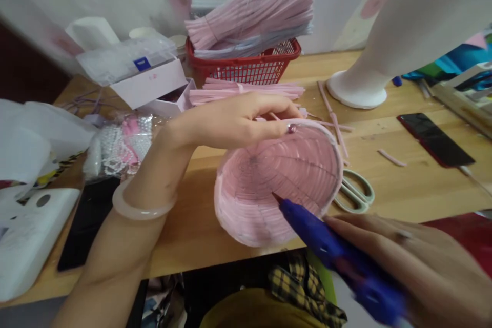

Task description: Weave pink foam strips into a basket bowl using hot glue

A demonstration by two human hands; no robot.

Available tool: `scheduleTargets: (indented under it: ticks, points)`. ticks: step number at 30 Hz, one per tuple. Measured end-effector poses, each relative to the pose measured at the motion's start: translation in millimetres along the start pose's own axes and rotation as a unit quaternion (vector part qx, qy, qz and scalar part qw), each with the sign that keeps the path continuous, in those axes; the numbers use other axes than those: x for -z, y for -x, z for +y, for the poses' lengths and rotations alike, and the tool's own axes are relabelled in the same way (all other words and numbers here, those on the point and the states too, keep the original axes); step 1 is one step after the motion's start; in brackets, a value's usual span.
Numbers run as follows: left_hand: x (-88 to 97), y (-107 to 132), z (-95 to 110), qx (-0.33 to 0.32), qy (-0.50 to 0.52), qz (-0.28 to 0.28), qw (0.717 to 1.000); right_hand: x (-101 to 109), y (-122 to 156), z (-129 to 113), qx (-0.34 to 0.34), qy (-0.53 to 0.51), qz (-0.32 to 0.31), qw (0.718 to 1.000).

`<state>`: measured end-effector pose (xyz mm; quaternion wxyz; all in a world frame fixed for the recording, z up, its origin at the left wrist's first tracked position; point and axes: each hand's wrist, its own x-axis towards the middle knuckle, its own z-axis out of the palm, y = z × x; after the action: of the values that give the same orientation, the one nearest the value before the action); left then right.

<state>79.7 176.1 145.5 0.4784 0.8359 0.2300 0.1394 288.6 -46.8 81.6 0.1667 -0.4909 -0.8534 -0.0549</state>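
1. Placement: from where I am standing, a pale pink, round bowl of coiled strips is sitting at the front edge of a light wooden table. Its mouth is tilting towards the worker, and its long axis is running roughly from eight to two o'clock.
2. Left hand: arching over the bowl's far side, thumb and fingers apparently pinching the rim at twelve o'clock. This is the nearer hand.
3. Right hand: curling round a blue, pistol-like glue gun with a pointed brown nozzle. Finger closure on the trigger side: hidden, cannot tell.
4. Governing relation: the bowl is lying at ten o'clock from the right fingers. The nozzle is pointing that way, overlapping the bowl's inner wall; whether it is touching, I cannot tell.
5. Surroundings: pale-green-handled scissors are lying beside the bowl at three o'clock; a tied pink strip bundle is lying towards twelve.
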Motion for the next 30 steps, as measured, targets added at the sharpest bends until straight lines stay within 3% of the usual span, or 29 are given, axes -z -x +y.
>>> scheduleTargets:
  ticks: [3,7,11,18,30]
  points:
    - [-7.3,-4,1,-0.007,-0.015,-0.01,1.0,-13,-36,-3,0.1,0.023,-0.016,0.995]
    - [-12.1,-3,-3,-0.021,-0.079,-0.023,0.996,-23,-57,-1,0.126,0.003,-0.034,0.991]
    - [-12.1,-2,-5,-0.023,-0.106,-0.029,0.994,-24,-59,-1,0.139,-0.007,-0.046,0.989]
    - [-11.3,-3,-5,-0.011,-0.067,-0.032,0.997,-25,-63,0,0.147,-0.017,-0.056,0.987]
    - [-9.5,-2,-13,-0.078,-0.019,-0.082,0.993,-25,-67,0,0.157,-0.031,-0.057,0.985]
